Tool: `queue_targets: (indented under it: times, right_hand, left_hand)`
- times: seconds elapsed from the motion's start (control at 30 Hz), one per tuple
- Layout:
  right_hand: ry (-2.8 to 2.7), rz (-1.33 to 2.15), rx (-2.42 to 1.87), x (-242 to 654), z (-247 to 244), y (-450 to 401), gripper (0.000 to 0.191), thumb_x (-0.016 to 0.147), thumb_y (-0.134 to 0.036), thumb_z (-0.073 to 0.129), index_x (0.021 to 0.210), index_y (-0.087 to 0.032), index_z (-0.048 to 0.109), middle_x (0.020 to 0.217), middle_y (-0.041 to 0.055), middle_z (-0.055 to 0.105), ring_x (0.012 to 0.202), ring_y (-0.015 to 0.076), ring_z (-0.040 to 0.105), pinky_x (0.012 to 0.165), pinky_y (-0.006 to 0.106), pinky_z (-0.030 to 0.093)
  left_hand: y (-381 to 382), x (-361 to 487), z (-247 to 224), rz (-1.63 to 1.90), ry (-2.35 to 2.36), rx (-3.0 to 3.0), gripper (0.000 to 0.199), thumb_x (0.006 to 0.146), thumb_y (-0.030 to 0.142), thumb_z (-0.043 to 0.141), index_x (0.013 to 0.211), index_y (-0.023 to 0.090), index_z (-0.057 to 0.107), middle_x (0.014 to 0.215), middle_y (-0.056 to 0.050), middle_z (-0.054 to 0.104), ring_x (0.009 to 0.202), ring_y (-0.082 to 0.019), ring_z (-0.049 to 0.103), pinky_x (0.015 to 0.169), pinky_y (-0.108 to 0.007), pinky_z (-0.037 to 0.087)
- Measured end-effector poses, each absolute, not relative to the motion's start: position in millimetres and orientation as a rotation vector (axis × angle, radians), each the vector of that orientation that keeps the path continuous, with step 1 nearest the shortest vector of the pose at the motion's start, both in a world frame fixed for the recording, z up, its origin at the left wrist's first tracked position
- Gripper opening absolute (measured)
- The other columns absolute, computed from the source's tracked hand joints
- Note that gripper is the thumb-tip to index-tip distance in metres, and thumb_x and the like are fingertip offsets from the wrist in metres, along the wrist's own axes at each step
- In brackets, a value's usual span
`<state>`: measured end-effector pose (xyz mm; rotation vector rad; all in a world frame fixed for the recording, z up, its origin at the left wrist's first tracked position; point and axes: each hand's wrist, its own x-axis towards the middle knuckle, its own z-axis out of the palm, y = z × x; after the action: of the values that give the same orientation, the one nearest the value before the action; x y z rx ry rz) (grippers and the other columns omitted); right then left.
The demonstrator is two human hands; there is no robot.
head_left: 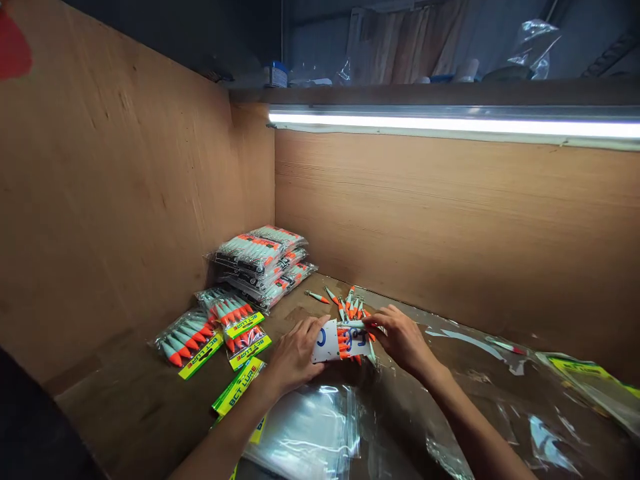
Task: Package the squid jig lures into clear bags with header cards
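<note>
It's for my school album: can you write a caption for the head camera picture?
Left hand holds a white card, right hand a pale lure, near a stack of bagged lures.

One view, head-worn: looks forward and down onto bench [150,420]. Left hand [299,353], right hand [401,339] near, below centre; back wall [450,213] farther, ahead; side wall [125,167] left; lamp [450,125] above.

Workshop: plywood walls [450,207], tube light [450,125], bench [150,413], stacked lure packs [253,253], clear bags [305,427].
</note>
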<state>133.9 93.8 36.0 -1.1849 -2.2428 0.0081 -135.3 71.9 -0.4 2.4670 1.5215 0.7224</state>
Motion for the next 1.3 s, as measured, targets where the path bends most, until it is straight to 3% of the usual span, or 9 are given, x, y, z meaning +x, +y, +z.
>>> queue_targets:
  times: [0.17,0.47,0.67,0.77,0.87,0.97,1.07,1.17,1.3]
  right_hand:
    - [-2.296,-0.15,-1.218,116,27,89,0.015,0.094,-0.028,0.059,0.1,-0.029,0.073,0.092,0.0048,0.066,0.088,0.0204,0.057,0.067,0.028,0.042]
    - [-2.28,0.132,-1.008,110,3,95,0.014,0.091,-0.016,0.06,0.092,-0.023,0.072,0.088,0.0041,0.069,0.088,0.0199,0.058,0.076,0.03,0.045]
    - [-1.801,0.463,-1.074,114,4,104,0.04,0.092,-0.038,0.058,0.13,-0.022,0.058,0.119,0.0113,0.066,0.104,0.0235,0.063,0.088,0.038,0.051]
    - [-1.515,0.807,-1.099,108,3,106,0.058,0.088,-0.051,0.059,0.137,-0.02,0.049,0.118,0.013,0.067,0.096,0.0239,0.067,0.079,0.037,0.055]
    - [-1.452,1.16,-0.998,101,1,104,0.053,0.082,-0.054,0.065,0.12,-0.017,0.061,0.104,0.0103,0.071,0.084,0.0229,0.069,0.069,0.033,0.056]
    - [-1.46,1.225,-0.95,100,3,101,0.044,0.078,-0.055,0.069,0.096,-0.015,0.07,0.086,0.0062,0.073,0.072,0.0208,0.067,0.067,0.033,0.054]
    - [-1.478,1.218,-0.948,106,9,101,0.041,0.076,-0.054,0.073,0.091,-0.015,0.071,0.08,0.0042,0.072,0.069,0.0196,0.065,0.067,0.032,0.054]
    - [-1.404,1.207,-0.965,108,12,101,0.051,0.077,-0.053,0.071,0.112,-0.016,0.066,0.086,0.0057,0.072,0.074,0.0209,0.067,0.069,0.033,0.055]
    - [-1.254,1.056,-1.06,94,1,95,0.08,0.083,-0.057,0.061,0.148,-0.02,0.033,0.123,0.0159,0.063,0.097,0.0255,0.066,0.079,0.039,0.056]
  left_hand:
    - [70,-131,0,0.664,1.396,2.555,0.091,0.068,0.025,0.07,0.148,0.036,0.028,0.134,-0.005,0.05,0.121,-0.029,0.049,0.1,-0.04,0.043]
    - [68,-126,-2,0.624,1.262,2.623,0.089,0.068,0.026,0.072,0.147,0.033,0.031,0.131,-0.005,0.052,0.119,-0.029,0.05,0.1,-0.04,0.043]
    - [68,-123,-4,0.764,1.438,2.516,0.092,0.068,0.026,0.072,0.148,0.035,0.028,0.134,-0.005,0.05,0.119,-0.03,0.051,0.095,-0.04,0.046]
    - [69,-120,-4,0.885,1.554,2.429,0.094,0.067,0.025,0.073,0.148,0.036,0.028,0.13,-0.004,0.052,0.117,-0.029,0.052,0.094,-0.04,0.047]
    - [70,-118,-4,0.996,1.604,2.34,0.098,0.064,0.022,0.076,0.149,0.036,0.028,0.128,-0.004,0.052,0.116,-0.028,0.054,0.098,-0.041,0.045]
    - [69,-119,-2,1.033,1.521,2.208,0.105,0.06,0.037,0.084,0.15,0.033,0.029,0.129,-0.007,0.054,0.116,-0.031,0.055,0.097,-0.044,0.045]
    - [70,-121,-1,0.953,1.215,1.994,0.084,0.071,0.052,0.077,0.143,0.025,0.044,0.119,-0.009,0.064,0.105,-0.029,0.063,0.09,-0.041,0.05]
    - [74,-120,-7,0.89,0.945,1.733,0.051,0.081,0.052,0.068,0.117,0.016,0.066,0.107,-0.01,0.071,0.095,-0.026,0.068,0.083,-0.036,0.053]
    - [80,-110,-23,1.085,0.902,1.383,0.051,0.077,0.052,0.074,0.108,0.012,0.067,0.107,-0.013,0.073,0.091,-0.026,0.07,0.08,-0.037,0.055]
